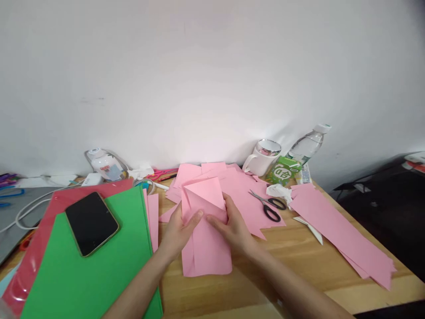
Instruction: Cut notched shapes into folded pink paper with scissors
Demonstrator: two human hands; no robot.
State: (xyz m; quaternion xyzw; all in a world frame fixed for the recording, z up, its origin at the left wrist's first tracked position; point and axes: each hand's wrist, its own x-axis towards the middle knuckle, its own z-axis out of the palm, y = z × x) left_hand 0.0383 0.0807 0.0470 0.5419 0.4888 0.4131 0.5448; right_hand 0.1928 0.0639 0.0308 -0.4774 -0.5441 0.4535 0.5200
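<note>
A folded pink paper sheet (206,239) lies on the wooden table (299,261) in front of me, its top folded into a flap. My left hand (177,232) grips its left edge, thumb pressed on top of the paper. From the other side, my right hand (234,226) holds the sheet, its fingers curled over the fold near the middle. Both hands pinch the same sheet, about level with each other.
Green sheets (96,270) over red ones carry a black phone (91,223) at left. More pink sheets (239,186), black-handled scissors (268,206), long pink strips (341,230), a white mug (262,157), a green pack (283,170) and a water bottle (307,146) sit behind and right. Cables lie far left.
</note>
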